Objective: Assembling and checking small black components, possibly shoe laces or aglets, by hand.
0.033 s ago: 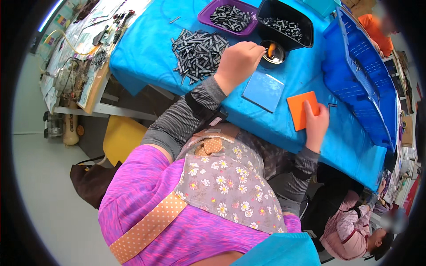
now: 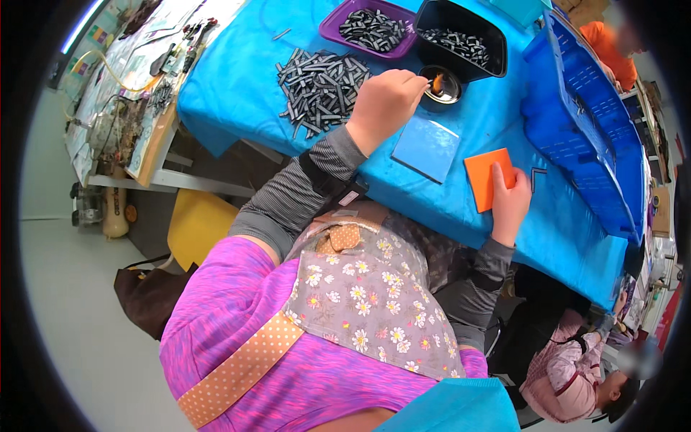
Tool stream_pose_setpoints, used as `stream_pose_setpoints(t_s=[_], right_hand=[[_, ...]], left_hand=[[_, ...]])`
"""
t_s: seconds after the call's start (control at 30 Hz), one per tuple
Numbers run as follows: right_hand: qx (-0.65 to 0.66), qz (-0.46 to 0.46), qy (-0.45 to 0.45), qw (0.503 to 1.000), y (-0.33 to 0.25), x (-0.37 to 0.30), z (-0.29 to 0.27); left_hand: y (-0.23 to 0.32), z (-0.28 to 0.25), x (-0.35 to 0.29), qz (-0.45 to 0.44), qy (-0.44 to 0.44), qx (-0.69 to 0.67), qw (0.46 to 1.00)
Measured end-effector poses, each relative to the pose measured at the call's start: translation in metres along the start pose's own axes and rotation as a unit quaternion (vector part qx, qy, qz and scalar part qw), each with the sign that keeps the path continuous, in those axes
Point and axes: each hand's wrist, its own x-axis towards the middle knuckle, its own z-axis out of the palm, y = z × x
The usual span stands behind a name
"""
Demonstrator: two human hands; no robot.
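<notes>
My left hand (image 2: 389, 104) is closed in a pinch at the rim of a round shiny tin (image 2: 452, 95). Whatever its fingertips hold is too small to make out. Inside the tin is an orange, flame-like glow (image 2: 437, 85). My right hand (image 2: 510, 201) grips an orange square pad (image 2: 481, 176) by its right side, thumb on top and the other fingers largely hidden. Between the hands lies a flat blue block (image 2: 426, 150). Left of my left hand, a heap of small dark grey ribbed pieces (image 2: 320, 90) is spread on the blue cloth.
A purple tray (image 2: 331, 30) and a black bin (image 2: 497, 66), both holding similar pieces, stand behind the tin. An L-shaped hex key (image 2: 534, 180) lies beside my right hand. A large blue crate (image 2: 568, 115) borders the right. Two other people sit at the right.
My right hand has shifted very slightly left with the orange pad. The orange glow in the tin looks smaller and dimmer. My left hand stays nearly still.
</notes>
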Motion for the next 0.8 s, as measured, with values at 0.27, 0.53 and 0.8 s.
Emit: stream_pose_setpoints(t_s=[0.27,0.53,0.8], right_hand=[[0.014,-0.054,0.038,0.998,0.006,-0.002,0.004],[0.019,-0.063,0.042,0.997,0.005,-0.005,0.000],[0.041,-0.104,0.067,0.991,0.007,-0.002,0.008]], left_hand=[[0.002,0.003,-0.003,0.035,-0.004,0.011,0.999],[0.005,0.010,-0.004,0.044,-0.004,0.028,0.999],[-0.001,0.010,-0.006,0.053,-0.013,0.048,0.997]])
